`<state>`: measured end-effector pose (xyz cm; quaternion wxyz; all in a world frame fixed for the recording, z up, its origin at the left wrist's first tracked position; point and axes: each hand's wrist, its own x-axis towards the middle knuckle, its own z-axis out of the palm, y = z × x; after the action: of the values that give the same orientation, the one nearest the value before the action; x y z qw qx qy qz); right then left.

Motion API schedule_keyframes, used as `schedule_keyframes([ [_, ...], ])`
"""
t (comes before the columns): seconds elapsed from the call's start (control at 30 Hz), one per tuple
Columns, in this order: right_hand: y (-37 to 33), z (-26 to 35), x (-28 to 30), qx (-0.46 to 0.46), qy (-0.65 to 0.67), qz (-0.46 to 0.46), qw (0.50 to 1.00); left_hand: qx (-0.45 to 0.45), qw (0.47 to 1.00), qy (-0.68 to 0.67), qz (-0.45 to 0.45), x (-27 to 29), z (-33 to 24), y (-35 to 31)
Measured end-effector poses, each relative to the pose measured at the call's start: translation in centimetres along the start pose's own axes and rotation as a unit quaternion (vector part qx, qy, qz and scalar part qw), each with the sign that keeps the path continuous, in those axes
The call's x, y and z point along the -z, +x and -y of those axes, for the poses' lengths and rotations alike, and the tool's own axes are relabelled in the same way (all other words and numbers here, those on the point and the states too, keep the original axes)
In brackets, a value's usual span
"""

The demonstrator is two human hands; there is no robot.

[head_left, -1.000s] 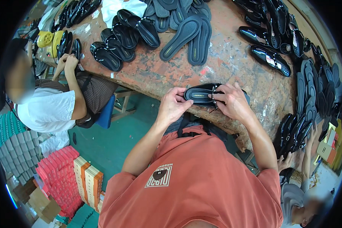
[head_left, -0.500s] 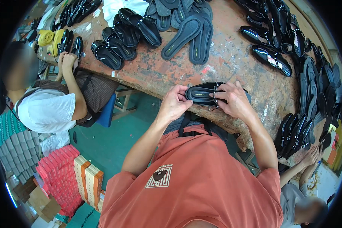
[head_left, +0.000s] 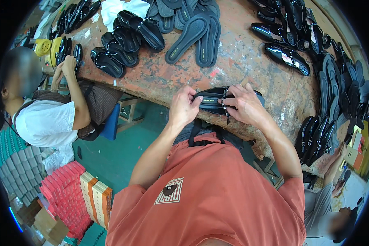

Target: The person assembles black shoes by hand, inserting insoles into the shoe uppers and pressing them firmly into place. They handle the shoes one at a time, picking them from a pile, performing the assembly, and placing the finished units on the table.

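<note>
A black shoe [head_left: 209, 105] with a studded strap lies at the near edge of the worktable, its heel end to the left. Inside it sits a dark insole [head_left: 206, 101] with small gold print. My left hand [head_left: 184, 105] is closed round the heel end, thumb on top of the insole and fingers behind the rim. Over the front part lies my right hand [head_left: 247, 104], gripping around the strap, with fingertips reaching inside onto the insole. The strap's loose end hangs down at the near side. The toe is mostly hidden under my right hand.
Loose insoles [head_left: 208, 43] lie beyond the shoe, with black shoes [head_left: 125, 45] to their left. Glossy shoes [head_left: 287, 58] and more insoles [head_left: 328, 86] crowd the right. One co-worker [head_left: 49, 117] sits left, another [head_left: 322, 205] right. Pink stacked goods [head_left: 65, 192] stand on the floor.
My left thumb has moved further in over the insole's heel. My right fingers stay at the strap. The view has shifted slightly, and the right co-worker's arm has moved up toward a box.
</note>
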<state>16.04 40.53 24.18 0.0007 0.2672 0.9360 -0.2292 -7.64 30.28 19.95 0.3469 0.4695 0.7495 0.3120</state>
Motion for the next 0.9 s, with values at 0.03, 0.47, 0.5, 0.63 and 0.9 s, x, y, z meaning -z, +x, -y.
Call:
schedule_keyframes([
  [0.03,-0.1,0.3,0.4,-0.001,-0.027,0.009,1.0,-0.007,1.0,0.003,0.012,0.0,0.4,0.4],
  [0.47,-1.2,2.7,3.2,-0.125,-0.165,-0.066,0.976,-0.47,0.797,0.224,0.305,2.1,-1.7,2.8],
  [0.5,-2.1,2.6,3.4,-0.126,-0.15,-0.121,0.973,-0.469,0.79,0.233,0.318,2.4,-1.8,3.0],
  [0.63,-6.8,0.5,0.2,-0.444,0.417,-0.205,0.766,-0.45,0.771,0.303,0.334,2.1,-3.5,2.9],
  [0.9,-2.0,5.7,-2.8,-0.257,-0.102,-0.191,0.942,-0.464,0.784,0.315,0.265,0.1,-3.0,2.4],
])
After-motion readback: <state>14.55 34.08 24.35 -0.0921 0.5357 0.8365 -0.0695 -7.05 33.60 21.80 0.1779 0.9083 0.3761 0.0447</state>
